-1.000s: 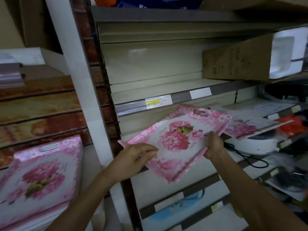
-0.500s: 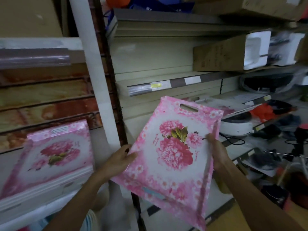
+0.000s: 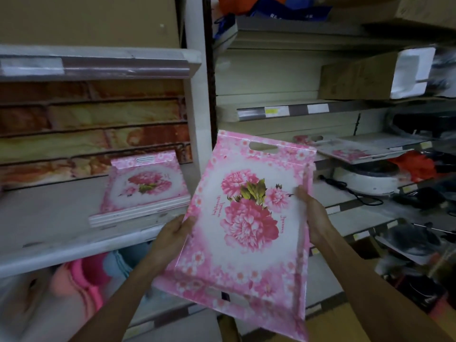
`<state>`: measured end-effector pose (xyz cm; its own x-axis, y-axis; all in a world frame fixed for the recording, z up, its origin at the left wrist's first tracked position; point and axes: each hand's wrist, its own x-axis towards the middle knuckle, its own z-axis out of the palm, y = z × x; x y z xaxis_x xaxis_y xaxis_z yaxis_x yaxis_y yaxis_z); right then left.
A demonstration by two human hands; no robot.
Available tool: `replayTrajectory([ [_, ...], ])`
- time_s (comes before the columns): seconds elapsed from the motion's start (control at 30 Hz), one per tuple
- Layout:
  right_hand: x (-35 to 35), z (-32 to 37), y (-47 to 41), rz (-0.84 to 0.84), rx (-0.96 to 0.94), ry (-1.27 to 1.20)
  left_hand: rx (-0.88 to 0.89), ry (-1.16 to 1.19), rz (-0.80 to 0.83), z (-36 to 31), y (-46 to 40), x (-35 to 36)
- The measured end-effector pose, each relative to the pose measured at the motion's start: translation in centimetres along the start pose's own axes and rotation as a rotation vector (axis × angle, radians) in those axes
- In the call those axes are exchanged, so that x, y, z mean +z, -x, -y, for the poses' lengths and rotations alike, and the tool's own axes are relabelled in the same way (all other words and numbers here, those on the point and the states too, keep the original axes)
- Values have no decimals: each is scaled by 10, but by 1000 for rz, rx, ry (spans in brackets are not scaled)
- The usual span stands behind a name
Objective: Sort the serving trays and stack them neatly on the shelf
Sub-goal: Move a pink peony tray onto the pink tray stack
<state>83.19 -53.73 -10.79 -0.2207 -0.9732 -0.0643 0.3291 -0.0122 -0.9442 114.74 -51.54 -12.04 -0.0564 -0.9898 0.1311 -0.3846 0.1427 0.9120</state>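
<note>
Tray (image 3: 246, 218) lifted upright between hands (image 3: 313, 218).

Three pink floral trays show: one held (image 3: 246, 218), one topping a stack (image 3: 145, 186), one further right (image 3: 350, 153).

I hold a tray (image 3: 249, 218) between my hands, right of the tray stack (image 3: 143, 191) near the shelf's (image 3: 49, 245) right edge.

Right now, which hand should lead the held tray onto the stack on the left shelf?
Likely left. The left hand grips the pink floral tray on the edge nearest the tray stack; the right hand holds the far edge and would have to cross over.
</note>
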Motion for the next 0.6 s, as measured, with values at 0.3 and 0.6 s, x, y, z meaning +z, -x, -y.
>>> replayTrajectory([
  [0.3, 88, 2, 17, 240, 82, -15, -43, 140, -237, 9, 39, -71],
  [0.6, 167, -23, -4, 396, -70, 191, -105, 76, -490, 19, 15, -127],
])
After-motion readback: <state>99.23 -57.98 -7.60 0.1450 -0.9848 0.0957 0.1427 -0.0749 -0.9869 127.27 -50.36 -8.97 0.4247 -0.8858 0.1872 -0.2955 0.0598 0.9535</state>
